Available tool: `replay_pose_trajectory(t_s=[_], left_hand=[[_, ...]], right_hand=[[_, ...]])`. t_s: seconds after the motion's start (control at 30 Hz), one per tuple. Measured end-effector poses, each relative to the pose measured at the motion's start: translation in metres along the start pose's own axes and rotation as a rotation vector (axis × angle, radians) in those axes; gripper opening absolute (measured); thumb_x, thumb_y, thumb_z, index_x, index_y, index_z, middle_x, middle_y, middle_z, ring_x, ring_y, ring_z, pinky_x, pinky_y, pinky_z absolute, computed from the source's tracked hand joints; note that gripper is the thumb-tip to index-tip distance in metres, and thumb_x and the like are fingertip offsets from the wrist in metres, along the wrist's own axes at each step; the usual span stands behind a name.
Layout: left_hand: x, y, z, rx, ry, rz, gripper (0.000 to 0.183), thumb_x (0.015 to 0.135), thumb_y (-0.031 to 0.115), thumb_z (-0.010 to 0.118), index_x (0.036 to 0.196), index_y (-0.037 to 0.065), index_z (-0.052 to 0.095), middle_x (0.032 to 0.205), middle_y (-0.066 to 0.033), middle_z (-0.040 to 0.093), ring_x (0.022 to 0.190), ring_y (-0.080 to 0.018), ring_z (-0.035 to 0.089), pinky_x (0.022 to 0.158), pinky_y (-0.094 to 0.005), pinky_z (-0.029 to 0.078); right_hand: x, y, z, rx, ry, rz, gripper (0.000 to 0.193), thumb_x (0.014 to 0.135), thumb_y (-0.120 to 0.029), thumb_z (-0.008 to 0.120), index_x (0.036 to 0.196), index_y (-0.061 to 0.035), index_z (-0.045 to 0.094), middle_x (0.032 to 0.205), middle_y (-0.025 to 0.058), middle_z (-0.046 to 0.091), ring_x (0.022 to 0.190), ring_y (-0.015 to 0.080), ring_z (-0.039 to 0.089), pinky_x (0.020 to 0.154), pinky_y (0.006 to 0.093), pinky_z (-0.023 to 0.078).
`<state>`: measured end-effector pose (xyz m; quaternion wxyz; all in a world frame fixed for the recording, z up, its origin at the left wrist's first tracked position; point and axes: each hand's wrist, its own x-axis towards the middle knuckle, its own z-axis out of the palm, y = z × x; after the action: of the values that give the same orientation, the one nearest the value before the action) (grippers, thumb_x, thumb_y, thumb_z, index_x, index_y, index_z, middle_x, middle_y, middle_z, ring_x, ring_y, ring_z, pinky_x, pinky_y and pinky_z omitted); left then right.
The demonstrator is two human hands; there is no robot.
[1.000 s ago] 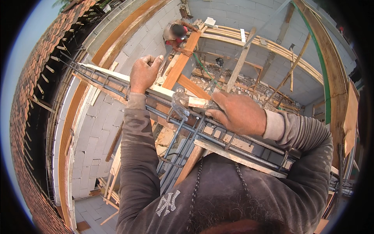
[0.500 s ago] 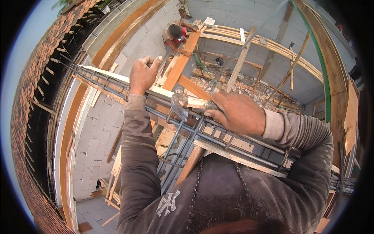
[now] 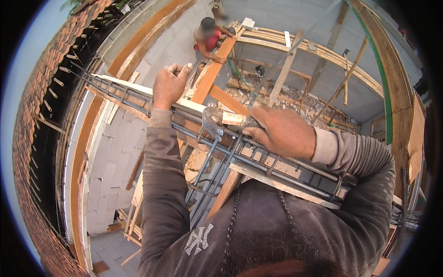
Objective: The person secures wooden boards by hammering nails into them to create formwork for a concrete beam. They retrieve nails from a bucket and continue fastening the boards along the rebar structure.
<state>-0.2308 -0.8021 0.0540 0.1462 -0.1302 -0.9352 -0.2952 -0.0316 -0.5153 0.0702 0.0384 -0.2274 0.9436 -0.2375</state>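
Note:
My right hand [image 3: 288, 134] grips a claw hammer [image 3: 214, 122] by its worn handle. The hammer's metal head lies over the rebar cage [image 3: 194, 135] and the pale timber edge beside it. To the left, my left hand [image 3: 170, 86] is raised above the same pale board [image 3: 122, 84], its fingers curled and its thumb pointing up and to the right. Whatever those fingers may hold is hidden. Several steel bars [image 3: 217, 171] cross below the hammer, between my forearms.
Beyond the cage, another person [image 3: 207, 39] crouches with hands at an orange-brown plank [image 3: 214, 69]. Bamboo poles [image 3: 323, 54] run along the far block wall [image 3: 295, 16]. Rubble [image 3: 295, 108] covers the ground below. A tiled roof [image 3: 34, 106] edges the left side.
The other person's head has lifted and their body has shifted slightly. My left hand has risen a little in the picture, while the hammer stays at nearly the same place.

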Motion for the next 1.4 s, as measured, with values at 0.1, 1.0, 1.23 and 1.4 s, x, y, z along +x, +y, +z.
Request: replay_pose_trajectory(t_s=[0.1, 1.0, 1.23, 1.4], left_hand=[[-0.002, -0.001, -0.001, -0.01, 0.021, 0.016, 0.052, 0.1, 0.045, 0.071, 0.073, 0.0, 0.07, 0.059, -0.0064, 0.062, 0.056, -0.0145, 0.056, 0.058, -0.0351, 0.046], [-0.004, -0.001, -0.005, 0.034, -0.123, -0.179, 0.055, 0.091, 0.056, 0.068, 0.107, 0.005, 0.082, 0.106, -0.0167, 0.08, 0.102, -0.0346, 0.077, 0.091, -0.0457, 0.06], [-0.006, -0.001, -0.006, 0.011, -0.096, -0.164, 0.054, 0.09, 0.053, 0.069, 0.109, 0.004, 0.081, 0.108, -0.0183, 0.079, 0.103, -0.0356, 0.076, 0.092, -0.046, 0.06], [-0.005, 0.0, -0.006, 0.015, -0.108, -0.16, 0.054, 0.089, 0.052, 0.07, 0.109, 0.003, 0.081, 0.109, -0.0186, 0.079, 0.104, -0.0357, 0.076, 0.092, -0.046, 0.06]], right_hand=[[0.001, 0.002, 0.0, -0.015, 0.029, -0.023, 0.042, 0.107, -0.04, 0.059, 0.117, 0.0009, 0.054, 0.097, 0.026, 0.07, 0.085, 0.0459, 0.072, 0.073, 0.0546, 0.056], [-0.004, 0.014, 0.004, -0.104, 0.064, 0.1, 0.064, 0.111, -0.033, 0.06, 0.145, 0.0202, 0.048, 0.143, 0.04, 0.057, 0.136, 0.0468, 0.055, 0.118, 0.0456, 0.039], [-0.004, 0.011, 0.003, -0.096, 0.061, 0.105, 0.065, 0.111, -0.034, 0.06, 0.145, 0.0213, 0.047, 0.142, 0.0416, 0.056, 0.136, 0.0489, 0.055, 0.117, 0.0462, 0.04], [-0.003, 0.008, 0.002, -0.077, 0.045, 0.12, 0.067, 0.111, -0.034, 0.06, 0.144, 0.0224, 0.047, 0.142, 0.0425, 0.056, 0.135, 0.0494, 0.055, 0.117, 0.046, 0.039]])
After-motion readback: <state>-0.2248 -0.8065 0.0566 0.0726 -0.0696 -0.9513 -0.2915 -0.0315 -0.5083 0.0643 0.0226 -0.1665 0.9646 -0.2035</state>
